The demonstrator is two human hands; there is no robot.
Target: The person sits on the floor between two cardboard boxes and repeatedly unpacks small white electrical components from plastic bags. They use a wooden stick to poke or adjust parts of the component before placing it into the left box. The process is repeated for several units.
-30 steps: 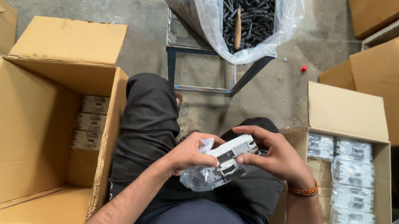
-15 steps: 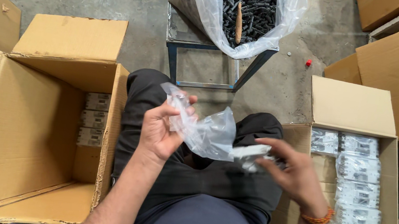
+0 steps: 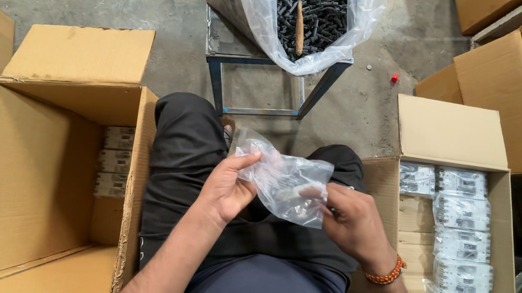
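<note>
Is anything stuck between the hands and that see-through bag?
Nothing visible. The left hand pinches the clear plastic bag at its left edge, and the right hand touches its right side, fingers partly behind the plastic. Both hands meet the bag directly, above the lap.

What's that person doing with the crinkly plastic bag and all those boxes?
A seated person holds a small clear plastic bag over their lap with both hands. The left hand pinches one edge of it, and the right hand grips the other side, fingers partly behind the plastic. A cardboard box on their right holds bagged white parts. A larger box on their left has a few stacked at the back. Ahead, a big bag of dark screws sits on a metal stand.
</note>
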